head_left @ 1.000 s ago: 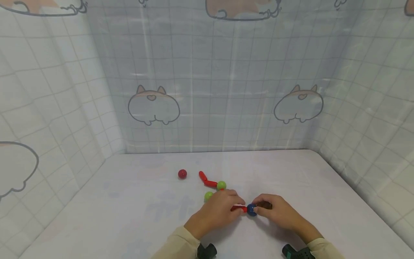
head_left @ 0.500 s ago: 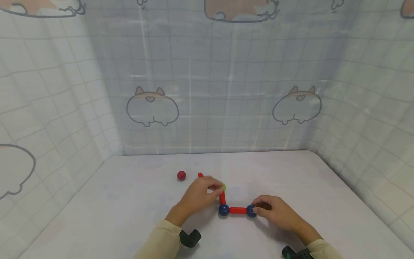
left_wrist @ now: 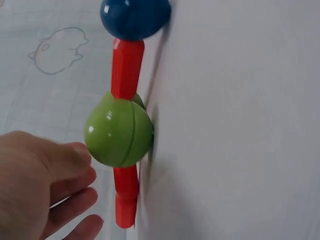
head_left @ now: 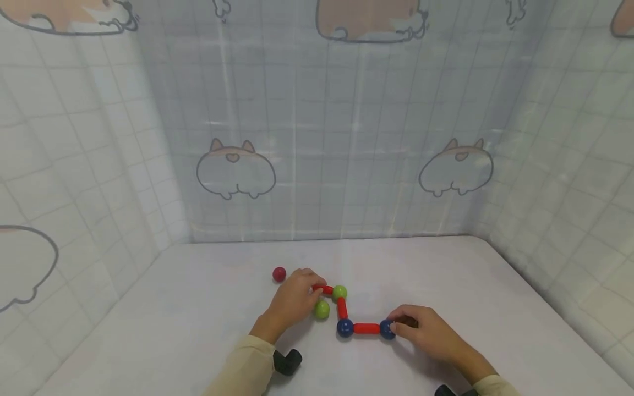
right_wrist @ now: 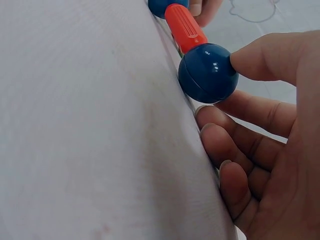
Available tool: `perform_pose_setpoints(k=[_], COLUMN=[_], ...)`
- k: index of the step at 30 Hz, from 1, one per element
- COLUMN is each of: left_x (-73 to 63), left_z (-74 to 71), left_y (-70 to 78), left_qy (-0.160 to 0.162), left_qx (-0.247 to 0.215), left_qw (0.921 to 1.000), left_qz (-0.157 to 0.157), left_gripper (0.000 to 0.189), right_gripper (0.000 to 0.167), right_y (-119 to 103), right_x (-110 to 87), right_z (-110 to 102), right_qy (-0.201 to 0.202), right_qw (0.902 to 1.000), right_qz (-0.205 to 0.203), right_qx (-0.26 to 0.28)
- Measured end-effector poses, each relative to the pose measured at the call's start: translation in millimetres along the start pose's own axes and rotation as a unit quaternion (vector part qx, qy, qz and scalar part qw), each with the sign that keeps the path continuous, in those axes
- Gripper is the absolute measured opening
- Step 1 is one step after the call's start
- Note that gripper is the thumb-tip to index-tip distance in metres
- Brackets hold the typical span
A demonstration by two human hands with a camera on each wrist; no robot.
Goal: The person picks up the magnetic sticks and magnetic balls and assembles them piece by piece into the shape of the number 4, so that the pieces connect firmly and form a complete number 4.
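In the head view, my right hand [head_left: 431, 333] pinches a blue ball [right_wrist: 208, 73] between thumb and index finger. A red rod [head_left: 366, 329] joins that ball to a second blue ball [head_left: 345, 328]. From there another red rod [head_left: 342, 308] runs to a green ball [head_left: 339, 292]. A further red rod [head_left: 324, 289] extends left from the green ball, partly covered by my left hand [head_left: 293, 300]. The left wrist view shows these left fingers loosely bent, with a gap between them and the rods. A separate green ball [head_left: 322, 309] lies beside my left thumb.
A loose red ball [head_left: 279, 274] lies behind my left hand on the white table [head_left: 198, 330]. Patterned curtain walls [head_left: 342, 209] rise at the back and both sides. Dark wrist devices [head_left: 288, 362] sit near the cuffs.
My left hand has moved left and away from me, from over the left blue ball, past the joined green ball, to the red rods. My right hand keeps its pinch on the blue ball.
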State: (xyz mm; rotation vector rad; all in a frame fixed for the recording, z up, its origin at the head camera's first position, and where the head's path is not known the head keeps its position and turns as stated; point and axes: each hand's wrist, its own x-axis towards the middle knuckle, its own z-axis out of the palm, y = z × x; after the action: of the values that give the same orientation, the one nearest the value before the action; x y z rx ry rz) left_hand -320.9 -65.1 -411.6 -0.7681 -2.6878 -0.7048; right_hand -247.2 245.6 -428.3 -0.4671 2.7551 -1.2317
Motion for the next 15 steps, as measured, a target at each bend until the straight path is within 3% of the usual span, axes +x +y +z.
perform_pose_setpoints(k=[6,15], left_x=[4.8,3.2], left_z=[0.6,5.6], left_y=[-7.1,-9.4], left_qy=[0.013,-0.025], left_qx=[0.067,0.097], left_qw=[0.9971,0.9947], left_qz=[0.035,0.023], left_gripper=[0.021,0.033], right_gripper=[0.021,0.022], right_y=[-1.4,-0.8], right_x=[2.0,2.8], right_z=[-0.7,0.1], right_qy=[0.011,0.006], right_qw=[0.9998,0.9998], right_qz=[0.013,0.009], right_qx=[-0.012,-0.015])
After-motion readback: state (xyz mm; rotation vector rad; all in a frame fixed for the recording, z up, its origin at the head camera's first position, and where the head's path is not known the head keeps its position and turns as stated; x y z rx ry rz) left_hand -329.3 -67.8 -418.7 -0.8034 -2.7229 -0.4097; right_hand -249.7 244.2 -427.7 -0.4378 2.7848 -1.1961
